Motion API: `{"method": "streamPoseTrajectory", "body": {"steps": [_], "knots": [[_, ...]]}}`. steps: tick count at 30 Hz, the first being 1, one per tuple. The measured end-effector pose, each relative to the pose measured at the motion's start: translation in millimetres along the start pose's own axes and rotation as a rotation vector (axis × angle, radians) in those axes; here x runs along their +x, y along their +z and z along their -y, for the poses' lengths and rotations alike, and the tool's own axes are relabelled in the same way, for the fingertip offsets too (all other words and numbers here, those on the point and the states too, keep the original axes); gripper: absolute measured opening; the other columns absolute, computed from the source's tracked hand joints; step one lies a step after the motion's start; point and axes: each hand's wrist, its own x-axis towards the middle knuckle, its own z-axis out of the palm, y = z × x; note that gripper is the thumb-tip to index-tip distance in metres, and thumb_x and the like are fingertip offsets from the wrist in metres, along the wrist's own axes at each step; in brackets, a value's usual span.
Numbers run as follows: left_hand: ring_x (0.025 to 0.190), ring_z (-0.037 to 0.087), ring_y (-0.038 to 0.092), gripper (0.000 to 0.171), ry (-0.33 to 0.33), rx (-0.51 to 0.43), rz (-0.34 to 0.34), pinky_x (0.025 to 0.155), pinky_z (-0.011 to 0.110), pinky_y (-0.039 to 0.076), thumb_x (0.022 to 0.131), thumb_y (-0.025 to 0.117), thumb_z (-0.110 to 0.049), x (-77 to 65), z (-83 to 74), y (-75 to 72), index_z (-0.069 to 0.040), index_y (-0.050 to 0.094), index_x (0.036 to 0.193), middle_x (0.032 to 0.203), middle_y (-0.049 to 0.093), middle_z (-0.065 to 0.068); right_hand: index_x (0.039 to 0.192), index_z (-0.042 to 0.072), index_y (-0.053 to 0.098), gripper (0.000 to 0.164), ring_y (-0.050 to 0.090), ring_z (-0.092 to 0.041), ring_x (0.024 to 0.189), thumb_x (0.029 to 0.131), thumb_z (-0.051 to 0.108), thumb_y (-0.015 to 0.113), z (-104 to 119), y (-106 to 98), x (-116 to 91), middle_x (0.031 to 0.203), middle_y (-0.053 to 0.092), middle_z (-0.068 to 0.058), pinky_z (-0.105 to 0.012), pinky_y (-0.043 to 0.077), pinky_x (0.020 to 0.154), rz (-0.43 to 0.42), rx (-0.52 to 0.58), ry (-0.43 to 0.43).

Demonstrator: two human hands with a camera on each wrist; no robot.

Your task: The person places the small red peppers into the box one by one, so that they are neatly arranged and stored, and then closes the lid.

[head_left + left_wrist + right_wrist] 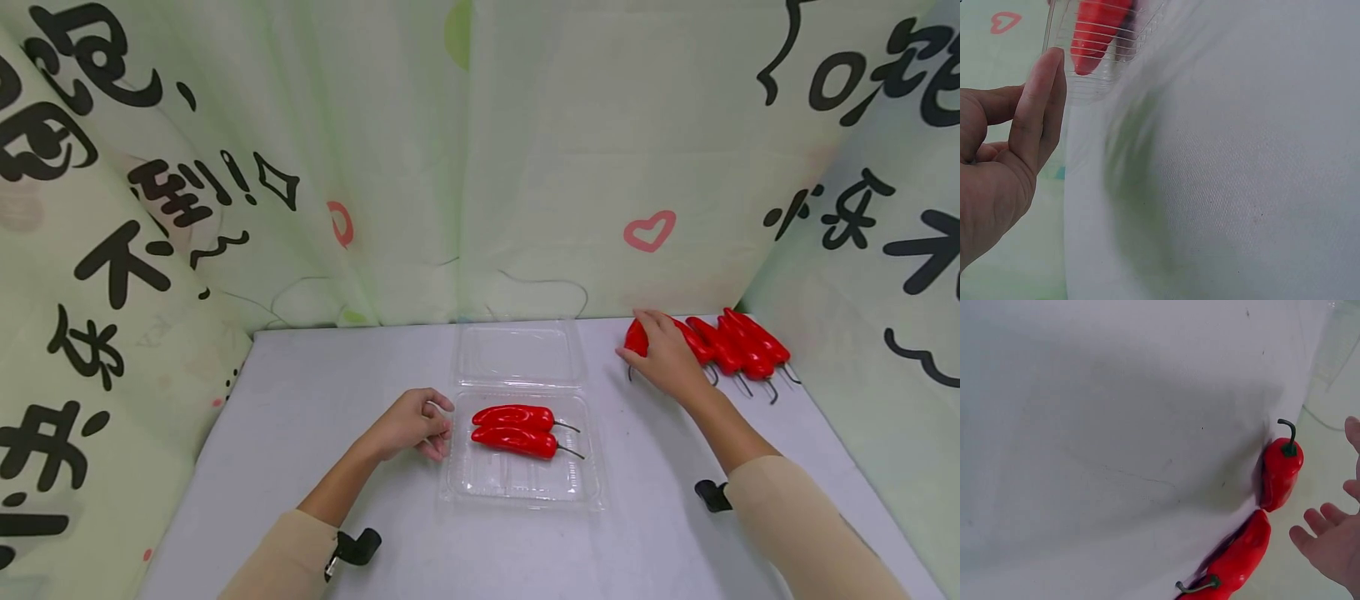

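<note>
A clear plastic clamshell box [525, 492] lies on the table with its lid [517, 354] folded back. Two red chili peppers [517, 442] lie side by side in its base, stems to the right. At the box's left edge is my left hand [412, 423], its fingertips at or touching the rim, fingers loosely bent. At the back right, my right hand [666, 354] reaches over the leftmost loose red chili pepper [636, 337]. In the right wrist view its fingers [1302, 539] are spread, apart from that pepper [1282, 472].
Several more red chili peppers [750, 346] lie in a slanted row right of my right hand, near the back right corner. A white-covered table [300, 392] carries everything. Printed curtains [525, 167] stand behind and at both sides.
</note>
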Motion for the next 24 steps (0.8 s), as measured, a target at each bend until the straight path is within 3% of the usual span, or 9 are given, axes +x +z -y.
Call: {"method": "streamPoseTrajectory", "body": {"steps": [5,12,24], "knots": [[0.061,0.019,0.069,0.028,-0.007,0.001,0.003,0.06,0.036,0.065,0.099,0.062,0.002,-1.0,-1.3,0.4,0.008,0.055,0.126,0.086,0.069,0.016,0.16,0.006,0.03,0.092,0.031,-0.055,0.141,0.087,0.025,0.081,-7,5,5,0.16,0.025,-0.032,-0.072,0.053,0.093,0.037,-0.027,0.011],[0.06,0.019,0.069,0.029,-0.007,0.008,-0.001,0.059,0.035,0.065,0.099,0.063,0.001,-1.6,-2.7,0.4,0.007,0.055,0.126,0.087,0.069,0.016,0.162,0.005,0.025,0.096,0.026,-0.057,0.143,0.088,0.033,0.079,-11,10,11,0.161,0.019,-0.035,-0.071,0.054,0.094,0.16,-0.076,0.056],[0.06,0.019,0.069,0.029,-0.002,0.013,-0.001,0.059,0.036,0.065,0.099,0.063,0.002,-0.7,-1.0,0.2,0.008,0.055,0.125,0.086,0.069,0.016,0.155,-0.009,0.022,0.097,0.034,-0.059,0.137,0.088,0.034,0.079,-16,20,10,0.151,0.027,-0.04,-0.071,0.052,0.096,0.139,-0.041,0.171]]}}
